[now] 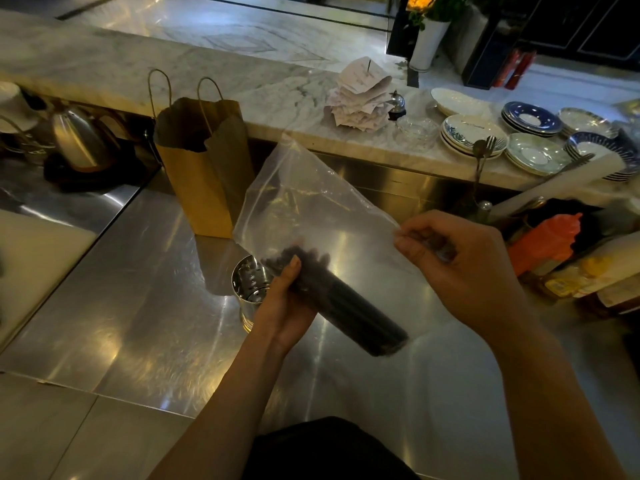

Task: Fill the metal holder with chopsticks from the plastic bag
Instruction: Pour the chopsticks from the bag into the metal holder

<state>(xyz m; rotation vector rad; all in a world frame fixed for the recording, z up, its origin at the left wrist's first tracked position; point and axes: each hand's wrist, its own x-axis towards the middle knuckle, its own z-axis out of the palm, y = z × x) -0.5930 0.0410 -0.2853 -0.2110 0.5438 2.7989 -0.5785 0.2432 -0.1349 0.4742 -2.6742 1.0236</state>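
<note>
The left hand (282, 303) is curled around a dark bundle of chopsticks (341, 303), gripping it through the clear plastic bag (311, 206). Its thumb lies across the top of the bundle near the upper end, and the fingers wrap underneath, mostly hidden. The bundle slants from upper left to lower right, with its lower end jutting past the palm above the tabletop (138, 306).

The right hand (460, 268) is closed in a pinch on the bag's right edge, thumb pressed against the bent fingers with the film caught between them. A dark shape shows inside that grip, but what it is cannot be told. The bag is stretched between the two hands and rises up and away from them, its far end loose and open-looking in the air in front of the paper bag (204, 168).

The metal holder (251, 289) stands upright on the steel tabletop just left of the left hand, partly covered by the wrist. Its perforated wall shows and its mouth faces up; no chopsticks can be seen in it. Stacked plates (472, 135) sit on the marble ledge to the right, well apart from the hands.
</note>
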